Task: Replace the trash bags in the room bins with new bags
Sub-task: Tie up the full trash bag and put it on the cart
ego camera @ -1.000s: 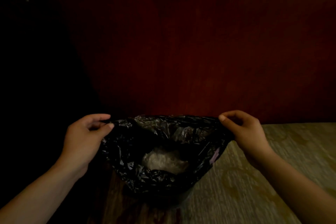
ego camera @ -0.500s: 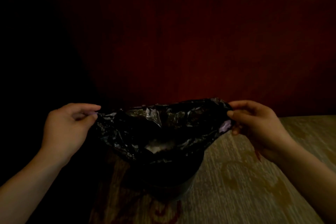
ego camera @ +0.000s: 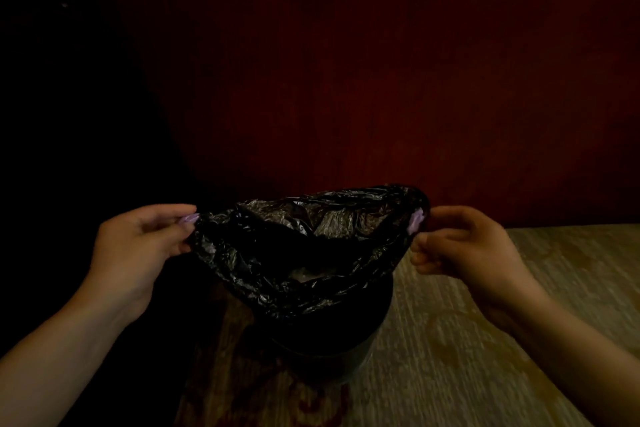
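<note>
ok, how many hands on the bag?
2: left hand pinches the left rim of the bag; right hand pinches its right rim, above the bin.

Bin (ego camera: 323,355) mostly hidden beneath bag (ego camera: 277,253); contents indistinct.

A dark red wall (ego camera: 346,80) fills the background. Below the wall, a pale, faintly patterned carpet (ego camera: 485,357) spreads rightward. Left of the wall is unreadable black shadow.

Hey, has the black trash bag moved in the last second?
Yes, upward. The trash bag rim now sits above the line where floor meets wall, and more of the bin shows beneath it.
</note>
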